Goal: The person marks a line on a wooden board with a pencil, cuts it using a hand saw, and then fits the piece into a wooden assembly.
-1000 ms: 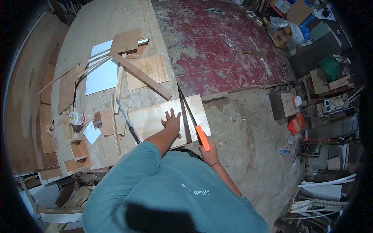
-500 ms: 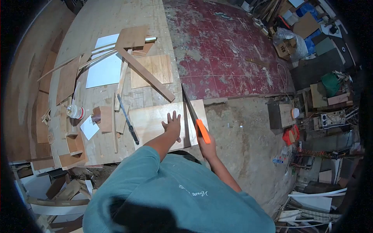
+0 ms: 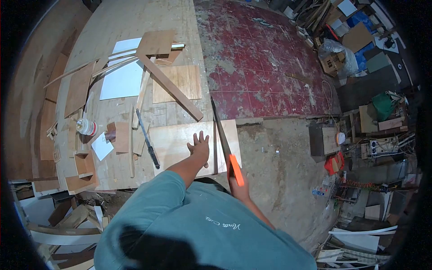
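A pale plywood board (image 3: 175,141) lies flat at the near edge of the wooden workbench (image 3: 117,27), its right end overhanging. My left hand (image 3: 199,148) presses on it palm down, fingers spread. My right hand (image 3: 238,189) grips the orange handle of a handsaw (image 3: 223,139). The dark saw blade runs away from me across the board, just right of my left hand, in a cut line.
On the bench lie a black bar (image 3: 148,138), a long wooden batten (image 3: 168,87), a square plywood piece (image 3: 176,84), a white sheet (image 3: 120,74), a glue pot (image 3: 86,127) and small offcuts. Right of the bench is red tiled floor (image 3: 265,63), then cluttered boxes and scrap.
The saw slid forward along the cut half a second ago and has since been drawn back toward me. My left hand stays pressed on the board.
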### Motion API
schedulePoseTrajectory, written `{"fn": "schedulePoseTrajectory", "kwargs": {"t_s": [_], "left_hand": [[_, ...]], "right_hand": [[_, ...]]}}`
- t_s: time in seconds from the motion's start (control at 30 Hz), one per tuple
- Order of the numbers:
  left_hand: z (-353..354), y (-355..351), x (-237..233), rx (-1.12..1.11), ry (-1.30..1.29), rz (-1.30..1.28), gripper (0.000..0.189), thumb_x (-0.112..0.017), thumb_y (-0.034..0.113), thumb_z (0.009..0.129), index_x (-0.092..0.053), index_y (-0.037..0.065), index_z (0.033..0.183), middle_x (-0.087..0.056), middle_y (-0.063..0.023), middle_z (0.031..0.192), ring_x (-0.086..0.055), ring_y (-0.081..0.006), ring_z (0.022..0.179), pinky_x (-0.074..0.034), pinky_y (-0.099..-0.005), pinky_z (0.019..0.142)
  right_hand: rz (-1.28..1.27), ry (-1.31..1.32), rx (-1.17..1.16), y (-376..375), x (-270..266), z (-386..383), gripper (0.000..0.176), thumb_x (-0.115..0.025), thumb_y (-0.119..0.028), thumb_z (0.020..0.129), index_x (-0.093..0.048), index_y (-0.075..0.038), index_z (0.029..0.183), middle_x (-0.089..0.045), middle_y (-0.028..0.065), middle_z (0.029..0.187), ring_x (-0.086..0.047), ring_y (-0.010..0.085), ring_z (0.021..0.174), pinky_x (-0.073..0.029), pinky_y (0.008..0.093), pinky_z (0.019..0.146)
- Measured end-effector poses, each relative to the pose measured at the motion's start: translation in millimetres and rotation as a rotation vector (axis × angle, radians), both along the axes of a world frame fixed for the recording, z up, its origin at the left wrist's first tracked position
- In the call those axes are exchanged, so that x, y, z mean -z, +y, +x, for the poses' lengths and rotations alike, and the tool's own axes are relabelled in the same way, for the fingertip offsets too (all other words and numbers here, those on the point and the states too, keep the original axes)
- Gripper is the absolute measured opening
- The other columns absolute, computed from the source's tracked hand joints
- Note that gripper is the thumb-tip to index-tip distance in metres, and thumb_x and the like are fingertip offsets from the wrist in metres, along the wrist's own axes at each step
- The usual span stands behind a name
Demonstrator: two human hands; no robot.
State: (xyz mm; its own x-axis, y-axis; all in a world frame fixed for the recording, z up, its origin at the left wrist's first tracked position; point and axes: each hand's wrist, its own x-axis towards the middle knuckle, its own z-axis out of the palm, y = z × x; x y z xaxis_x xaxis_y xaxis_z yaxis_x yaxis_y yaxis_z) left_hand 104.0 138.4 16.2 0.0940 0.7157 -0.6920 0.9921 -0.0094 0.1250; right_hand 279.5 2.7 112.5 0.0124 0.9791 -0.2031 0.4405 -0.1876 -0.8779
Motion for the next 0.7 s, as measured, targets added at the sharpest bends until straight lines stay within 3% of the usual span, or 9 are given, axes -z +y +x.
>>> {"fn": "schedulePoseTrajectory", "kwargs": {"t_s": [0.03, 0.13, 0.2, 0.23, 0.37, 0.43, 0.57, 0.7], "left_hand": [[0.0, -1.1, 0.2, 0.009, 0.005, 0.017, 0.149, -0.096, 0.034, 0.039, -0.001, 0.018, 0.153, 0.009, -0.0145, 0.158, 0.001, -0.0418, 0.144, -0.029, -0.0676, 0.102], [2.6, -7.1, 4.2, 0.018, 0.009, 0.040, 0.151, -0.097, 0.034, 0.036, -0.001, 0.018, 0.153, 0.009, -0.0152, 0.158, 0.001, -0.0430, 0.144, -0.033, -0.0668, 0.100], [0.0, -3.6, 4.4, 0.018, 0.018, 0.062, 0.153, -0.097, 0.034, 0.035, -0.001, 0.018, 0.153, 0.009, -0.0152, 0.158, 0.001, -0.0433, 0.144, -0.034, -0.0663, 0.099], [-0.4, -3.2, 3.9, 0.022, 0.008, 0.061, 0.153, -0.097, 0.034, 0.035, -0.002, 0.018, 0.153, 0.008, -0.0151, 0.158, 0.001, -0.0433, 0.144, -0.034, -0.0660, 0.099], [-3.1, -4.5, 4.0, 0.021, -0.004, 0.052, 0.152, -0.097, 0.036, 0.036, -0.001, 0.017, 0.153, 0.008, -0.0152, 0.158, 0.000, -0.0426, 0.144, -0.032, -0.0655, 0.101], [-0.8, -4.3, -0.4, 0.015, -0.014, 0.036, 0.151, -0.096, 0.037, 0.037, -0.001, 0.017, 0.153, 0.008, -0.0149, 0.158, 0.000, -0.0423, 0.144, -0.031, -0.0656, 0.102], [2.4, -0.2, -6.7, -0.007, 0.022, -0.007, 0.148, -0.095, 0.038, 0.042, 0.000, 0.018, 0.152, 0.009, -0.0141, 0.158, 0.001, -0.0413, 0.144, -0.028, -0.0663, 0.104], [9.7, 3.4, -1.9, -0.036, 0.053, -0.034, 0.148, -0.095, 0.037, 0.044, 0.003, 0.017, 0.152, 0.011, -0.0155, 0.158, 0.003, -0.0432, 0.144, -0.028, -0.0669, 0.103]], "right_hand": [[-0.179, -0.029, 0.006, -19.1, -34.1, 4.4, 0.048, -0.051, -0.003, 0.077, -0.053, 0.005, 0.124, -0.062, 0.0172, 0.104, -0.061, 0.0270, 0.097, -0.046, 0.0333, 0.086], [-0.106, 0.020, 0.066, -44.5, -47.7, 13.5, 0.044, -0.052, -0.003, 0.075, -0.056, 0.005, 0.118, -0.062, 0.0169, 0.095, -0.061, 0.0272, 0.089, -0.047, 0.0332, 0.082], [-0.087, 0.147, 0.209, -26.6, -45.6, 7.9, 0.023, -0.052, -0.001, 0.069, -0.054, 0.005, 0.092, -0.050, 0.0045, 0.073, -0.053, 0.0172, 0.068, -0.044, 0.0311, 0.063], [-0.106, 0.108, 0.156, -12.7, -37.8, 6.3, 0.021, -0.052, -0.002, 0.070, -0.053, 0.004, 0.090, -0.052, 0.0059, 0.073, -0.053, 0.0172, 0.069, -0.045, 0.0320, 0.064], [0.051, -0.030, 0.031, 49.8, 0.9, -11.5, 0.032, -0.050, -0.008, 0.078, -0.058, 0.003, 0.107, -0.060, 0.0115, 0.081, -0.058, 0.0198, 0.076, -0.047, 0.0336, 0.071], [-0.046, 0.036, -0.016, 85.8, 12.9, -22.5, 0.054, -0.047, -0.001, 0.080, -0.050, -0.001, 0.133, -0.061, 0.0210, 0.121, -0.058, 0.0287, 0.115, -0.042, 0.0330, 0.098], [-0.022, 0.029, -0.030, 145.1, 53.5, -40.0, 0.055, -0.050, -0.005, 0.078, -0.051, -0.002, 0.132, -0.060, 0.0225, 0.121, -0.058, 0.0348, 0.111, -0.046, 0.0364, 0.094], [0.121, -0.021, -0.031, 132.8, 64.8, -41.5, 0.056, -0.050, -0.005, 0.078, -0.049, -0.003, 0.134, -0.059, 0.0219, 0.123, -0.059, 0.0337, 0.111, -0.046, 0.0359, 0.093]]}}
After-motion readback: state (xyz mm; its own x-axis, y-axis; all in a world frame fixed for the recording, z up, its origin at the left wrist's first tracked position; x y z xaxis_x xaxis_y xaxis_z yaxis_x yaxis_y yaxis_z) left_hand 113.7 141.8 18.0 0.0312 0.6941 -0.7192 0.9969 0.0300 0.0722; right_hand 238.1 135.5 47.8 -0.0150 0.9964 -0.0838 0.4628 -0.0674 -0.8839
